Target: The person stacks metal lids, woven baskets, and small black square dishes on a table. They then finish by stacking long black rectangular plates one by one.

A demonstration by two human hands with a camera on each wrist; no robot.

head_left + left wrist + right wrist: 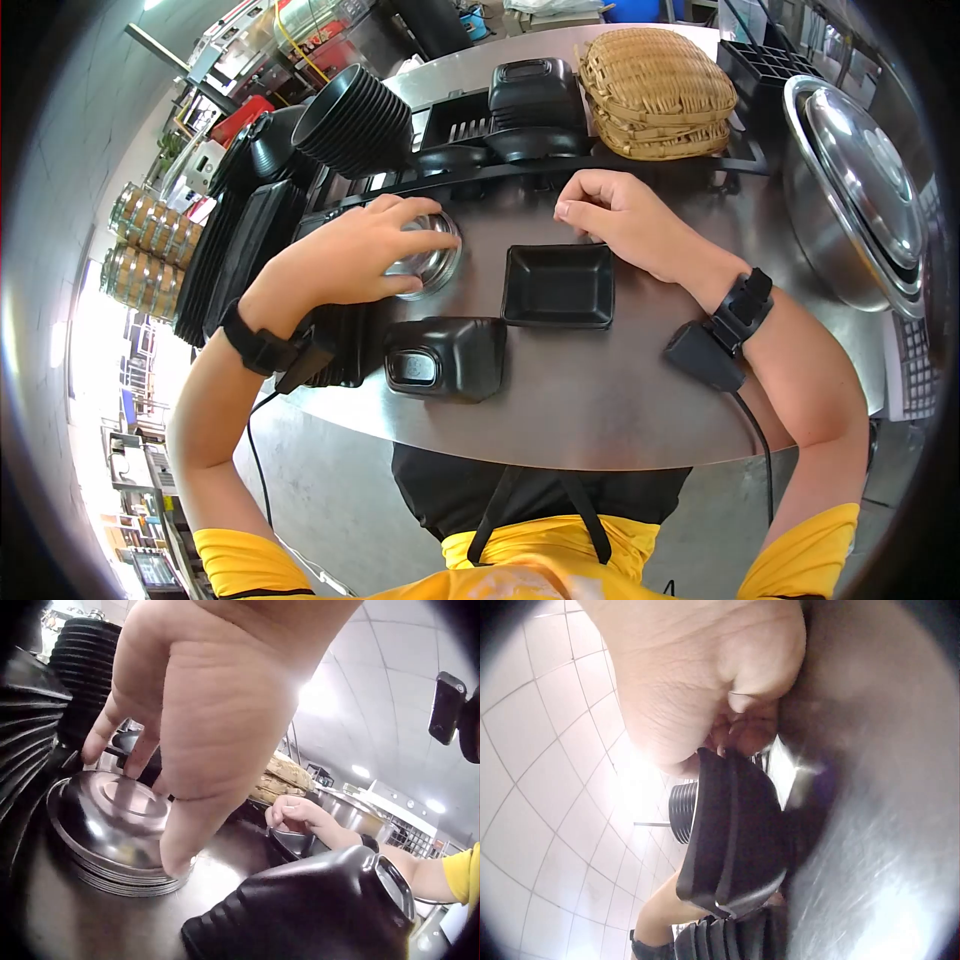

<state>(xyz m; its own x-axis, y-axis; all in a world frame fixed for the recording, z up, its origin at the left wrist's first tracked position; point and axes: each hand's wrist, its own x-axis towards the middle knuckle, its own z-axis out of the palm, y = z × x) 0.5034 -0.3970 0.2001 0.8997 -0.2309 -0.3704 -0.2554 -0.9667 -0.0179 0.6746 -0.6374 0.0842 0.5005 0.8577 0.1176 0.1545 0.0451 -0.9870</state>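
Observation:
My left hand [350,252] reaches over a stack of round metal dishes [438,268], its fingers spread. In the left wrist view, the thumb of that hand [217,712] is beside the rim of the metal stack [112,832]; contact is unclear. My right hand [632,225], loosely curled, is at the far right corner of a black rectangular dish [558,286]. The right wrist view shows that hand [705,682] close to the black dish's edge [731,832], two dishes nested there; its fingertips are partly hidden. Overturned black dishes [460,360] lie nearer my body.
Stacked black bowls [355,120], more black dishes [537,95] and a woven basket [655,90] line the back. Long black trays [255,240] stand at the left. A large lidded metal pot [850,200] is at the right.

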